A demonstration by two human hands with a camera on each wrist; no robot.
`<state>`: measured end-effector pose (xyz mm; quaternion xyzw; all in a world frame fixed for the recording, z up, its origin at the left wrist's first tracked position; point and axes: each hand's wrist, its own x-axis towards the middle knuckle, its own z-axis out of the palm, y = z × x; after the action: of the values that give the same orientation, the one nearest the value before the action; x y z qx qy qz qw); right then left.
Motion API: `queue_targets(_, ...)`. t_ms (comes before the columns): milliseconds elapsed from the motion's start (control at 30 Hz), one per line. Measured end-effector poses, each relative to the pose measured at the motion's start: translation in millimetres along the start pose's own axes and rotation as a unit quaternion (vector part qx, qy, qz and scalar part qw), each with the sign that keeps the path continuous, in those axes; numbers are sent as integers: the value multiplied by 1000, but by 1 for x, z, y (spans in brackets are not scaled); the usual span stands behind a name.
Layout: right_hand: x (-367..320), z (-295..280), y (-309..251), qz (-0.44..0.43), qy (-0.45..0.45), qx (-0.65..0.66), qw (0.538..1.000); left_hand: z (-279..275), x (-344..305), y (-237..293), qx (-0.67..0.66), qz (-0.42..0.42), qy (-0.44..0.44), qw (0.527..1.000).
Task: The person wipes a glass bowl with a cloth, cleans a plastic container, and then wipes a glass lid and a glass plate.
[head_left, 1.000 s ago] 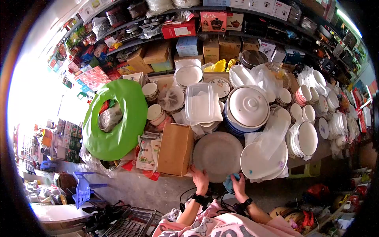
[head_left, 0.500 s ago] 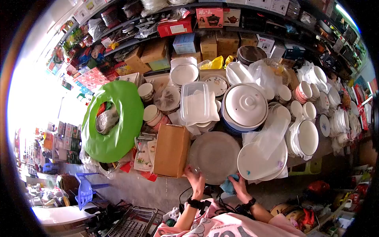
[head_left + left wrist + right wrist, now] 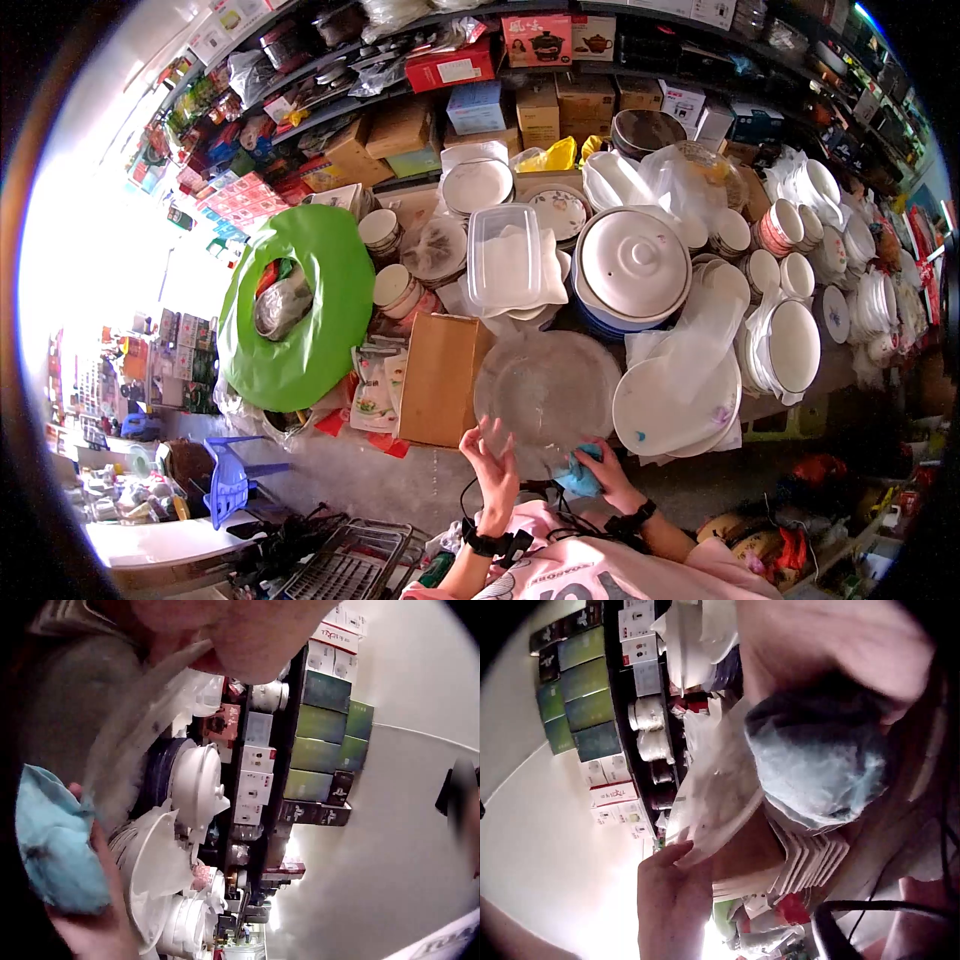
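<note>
A large, round, see-through plate (image 3: 547,385) stands before me at the near side of the table. My left hand (image 3: 492,470) has its rim between thumb and fingers, as the right wrist view shows with the left hand (image 3: 676,900) at the plate's edge (image 3: 724,817). Bunched in my right hand (image 3: 615,482) is a blue cloth (image 3: 577,472), close to the plate's lower right rim. In the left wrist view the cloth (image 3: 64,840) has a dark smudge, and the plate (image 3: 131,742) is seen nearly edge-on.
A brown carton (image 3: 445,380) adjoins the plate on the left; stacked oval white plates (image 3: 675,405) lie on the right. Behind are a clear plastic box (image 3: 503,258) and a lidded white pot (image 3: 635,262). A green ring-shaped sheet (image 3: 340,260) stands far left.
The plate looks more see-through and has a brighter sheen than before. My left hand's fingers have risen and spread at its lower left rim. The cloth stays in my right hand.
</note>
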<state>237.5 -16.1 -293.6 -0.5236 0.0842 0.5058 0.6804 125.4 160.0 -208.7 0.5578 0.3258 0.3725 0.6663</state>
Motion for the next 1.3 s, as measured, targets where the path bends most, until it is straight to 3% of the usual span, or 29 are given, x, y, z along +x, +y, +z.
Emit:
queue_targets(133,-6,15,-8,-23,-45,-13,999,-10,1,37,-7,-39,19,999)
queue_targets(300,-16,48,-35,-80,-81,-93,989,-47,20,59,-141,-20,8,990)
queue_targets(400,-20,74,-64,-157,-104,-201,961,-65,39,79,-215,-14,-29,976)
queue_targets(467,-17,89,-77,-279,-87,-346,892,-78,51,90,-365,-84,-77,924)
queue_targets(533,-16,109,-94,-255,-95,-330,904,-97,63,87,-298,-89,-90,946)
queue_targets(633,-2,125,-95,-313,-77,-420,848,-111,81,96,-312,-104,-86,941)
queue_targets(733,9,136,-84,-265,-100,-375,883,-125,92,81,-293,-113,-66,947)
queue_targets(800,6,140,-89,-272,-88,-418,862,-131,96,74,-307,-122,-44,943)
queue_targets(867,9,121,-80,-199,-144,-379,893,-139,98,71,-300,-129,-29,945)
queue_targets(900,-2,119,-88,-216,-104,-440,865,-142,98,71,-290,-137,-12,947)
queue_targets(1000,-19,90,-91,-169,-35,-464,869,-142,102,78,-279,-142,-12,950)
queue_targets(1067,-19,48,-88,-104,2,-561,821,-145,101,77,-284,-146,-27,947)
queue_targets(1100,-36,78,-101,-208,-59,-402,889,-144,104,76,-285,-144,-45,947)
queue_targets(1133,-45,78,-112,-197,-69,-396,894,-144,105,76,-289,-148,-43,945)
queue_targets(1200,-56,87,-121,-202,-5,-266,943,-143,105,74,-284,-147,-37,947)
queue_targets(1233,-60,84,-126,-106,63,-134,983,-143,105,74,-288,-152,-35,945)
queue_targets(1300,-65,89,-138,-108,-41,47,992,-147,105,71,-308,-145,-39,940)
